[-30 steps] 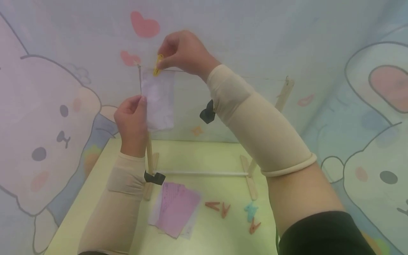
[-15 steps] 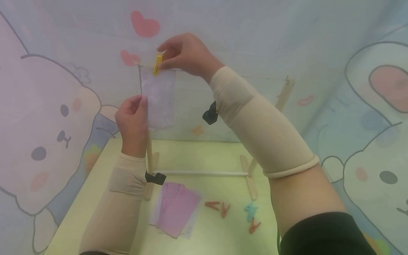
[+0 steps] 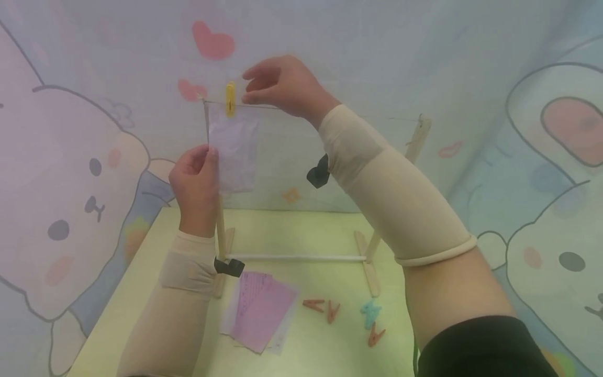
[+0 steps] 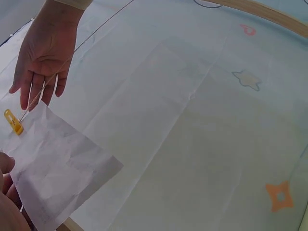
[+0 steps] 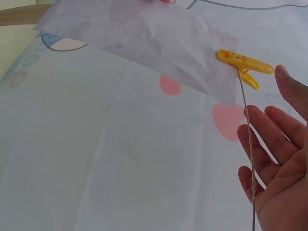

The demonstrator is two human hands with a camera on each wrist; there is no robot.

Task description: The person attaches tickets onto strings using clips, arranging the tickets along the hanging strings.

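Note:
A pale paper slip (image 3: pixel 234 152) (image 4: pixel 55 173) (image 5: pixel 144 43) hangs from a thin string (image 3: pixel 330 111) (image 5: pixel 248 159), pinned there by a yellow clothespin (image 3: pixel 230 98) (image 4: pixel 13 121) (image 5: pixel 244 61). My left hand (image 3: pixel 195 175) (image 4: pixel 7 192) pinches the slip's left edge, beside the wooden post (image 3: pixel 220 225) of the small drying rack. Just right of the pin, my right hand (image 3: pixel 282 86) (image 4: pixel 43 57) (image 5: pixel 276 163) hovers by the string with fingers spread, holding nothing.
On the yellow-green table (image 3: pixel 141 272) lie a stack of pink and white slips (image 3: pixel 261 309), orange clothespins (image 3: pixel 325 308) (image 3: pixel 375 333) and a teal one (image 3: pixel 370 310). The rack's white crossbar (image 3: pixel 297 257) and right post (image 3: pixel 414 146) stand behind them. Cartoon-printed fabric walls surround everything.
My right hand has let go of the yellow clothespin and drawn slightly right, its fingers now spread. The pin stays clamped on the string and slip. The left hand has kept its hold.

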